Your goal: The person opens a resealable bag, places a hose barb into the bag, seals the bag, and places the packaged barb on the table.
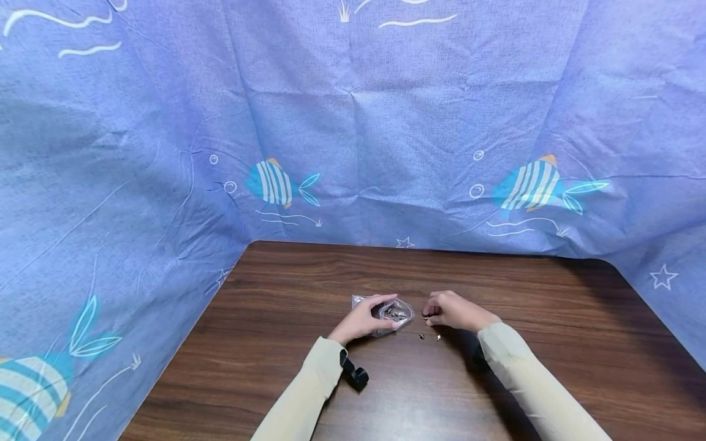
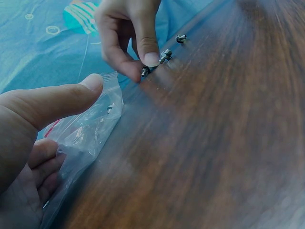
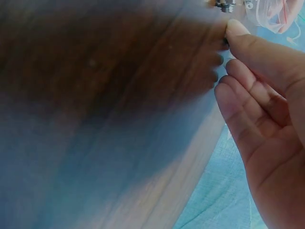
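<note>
Left hand (image 1: 365, 318) grips a plastic bag (image 2: 97, 129); right hand (image 1: 453, 310) bends over a screw (image 2: 145, 72), pinch unclear.
Screw lies just right of the bag, nearer the right hand.

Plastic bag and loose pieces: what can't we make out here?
Metal parts inside the plastic bag: head view, too small to count.
Plastic bag's full outline: right wrist view, cut off by top edge.
Left hand, whole: left wrist view, cut off by left edge.
Whether right hand pinches the nearest loose piece: head view, too small.
</note>
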`<state>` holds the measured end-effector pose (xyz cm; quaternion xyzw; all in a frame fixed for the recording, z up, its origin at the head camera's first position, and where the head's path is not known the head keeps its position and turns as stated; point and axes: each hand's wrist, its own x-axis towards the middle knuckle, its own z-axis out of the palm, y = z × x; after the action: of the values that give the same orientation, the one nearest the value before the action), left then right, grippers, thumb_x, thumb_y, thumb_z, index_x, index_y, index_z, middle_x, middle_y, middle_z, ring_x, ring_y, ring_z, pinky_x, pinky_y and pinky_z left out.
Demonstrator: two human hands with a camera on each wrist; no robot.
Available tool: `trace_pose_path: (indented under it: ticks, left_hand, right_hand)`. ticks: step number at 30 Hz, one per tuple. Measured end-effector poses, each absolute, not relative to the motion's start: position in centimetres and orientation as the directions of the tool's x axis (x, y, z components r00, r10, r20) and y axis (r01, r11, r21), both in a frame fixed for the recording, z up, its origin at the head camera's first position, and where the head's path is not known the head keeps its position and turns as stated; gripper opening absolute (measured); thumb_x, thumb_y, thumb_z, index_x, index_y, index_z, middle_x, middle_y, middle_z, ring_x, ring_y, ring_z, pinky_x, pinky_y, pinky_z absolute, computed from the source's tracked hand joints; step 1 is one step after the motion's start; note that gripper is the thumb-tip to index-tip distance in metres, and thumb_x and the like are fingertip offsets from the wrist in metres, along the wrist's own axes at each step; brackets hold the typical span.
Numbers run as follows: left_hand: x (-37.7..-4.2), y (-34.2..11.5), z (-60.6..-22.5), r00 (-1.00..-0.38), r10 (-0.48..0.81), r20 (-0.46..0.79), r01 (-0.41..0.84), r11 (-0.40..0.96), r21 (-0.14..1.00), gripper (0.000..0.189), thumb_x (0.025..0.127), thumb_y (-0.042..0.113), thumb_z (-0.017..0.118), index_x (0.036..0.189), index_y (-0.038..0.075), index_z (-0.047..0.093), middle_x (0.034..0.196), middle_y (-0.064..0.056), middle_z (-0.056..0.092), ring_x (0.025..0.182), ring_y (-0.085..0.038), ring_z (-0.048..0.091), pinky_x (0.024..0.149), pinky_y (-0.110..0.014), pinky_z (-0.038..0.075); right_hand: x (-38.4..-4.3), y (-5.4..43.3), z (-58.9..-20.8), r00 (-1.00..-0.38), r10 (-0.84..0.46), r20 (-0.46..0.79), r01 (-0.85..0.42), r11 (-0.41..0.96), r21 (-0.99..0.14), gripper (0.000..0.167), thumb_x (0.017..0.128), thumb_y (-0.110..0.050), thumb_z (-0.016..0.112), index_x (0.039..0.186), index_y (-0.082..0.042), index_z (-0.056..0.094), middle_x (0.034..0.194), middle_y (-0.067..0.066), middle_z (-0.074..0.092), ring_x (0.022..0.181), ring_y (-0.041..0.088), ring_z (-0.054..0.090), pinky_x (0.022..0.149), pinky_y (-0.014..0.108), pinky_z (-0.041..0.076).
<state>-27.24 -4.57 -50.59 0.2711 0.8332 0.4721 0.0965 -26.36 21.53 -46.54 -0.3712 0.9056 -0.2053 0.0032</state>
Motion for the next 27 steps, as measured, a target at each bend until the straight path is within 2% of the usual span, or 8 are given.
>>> trace_pose_path:
  ticks: [10, 19, 27]
  left_hand:
    - [-27.26, -4.62, -50.55, -0.831, 0.546, 0.108, 0.372, 0.401, 0.837, 0.062, 0.081, 0.026, 0.077, 0.138, 0.017, 0.054, 0.138, -0.005, 0.056, 0.124, -0.02, 0.051, 0.105, -0.034, 0.04]
    - [-27.3, -4.67, -50.89, -0.834, 0.544, 0.097, 0.358, 0.399, 0.844, 0.062, 0.082, 0.027, 0.077, 0.138, 0.019, 0.054, 0.139, -0.003, 0.055, 0.127, -0.019, 0.05, 0.107, -0.035, 0.039]
    - [-27.31, -4.66, -50.88, -0.834, 0.544, 0.096, 0.36, 0.403, 0.842, 0.062, 0.082, 0.028, 0.077, 0.139, 0.019, 0.054, 0.139, -0.003, 0.055, 0.125, -0.019, 0.051, 0.106, -0.034, 0.04]
  right_hand:
    - [-26.27, 21.7, -47.11, -0.727, -0.655, 0.204, -0.673, 0.623, -0.398, 0.007, 0.078, -0.009, 0.077, 0.081, -0.007, 0.071, 0.079, -0.002, 0.065, 0.072, 0.004, 0.058, 0.066, 0.022, 0.051]
    - [-26.1, 21.79, -47.29, -0.745, -0.634, 0.207, -0.656, 0.64, -0.4, 0.004, 0.08, -0.009, 0.076, 0.079, -0.01, 0.072, 0.079, -0.005, 0.066, 0.074, 0.005, 0.06, 0.069, 0.025, 0.052]
    - [-25.75, 21.59, -47.17, -0.753, -0.624, 0.208, -0.649, 0.653, -0.391, 0.004, 0.081, -0.009, 0.075, 0.08, -0.008, 0.071, 0.079, -0.003, 0.065, 0.074, 0.007, 0.06, 0.068, 0.025, 0.052]
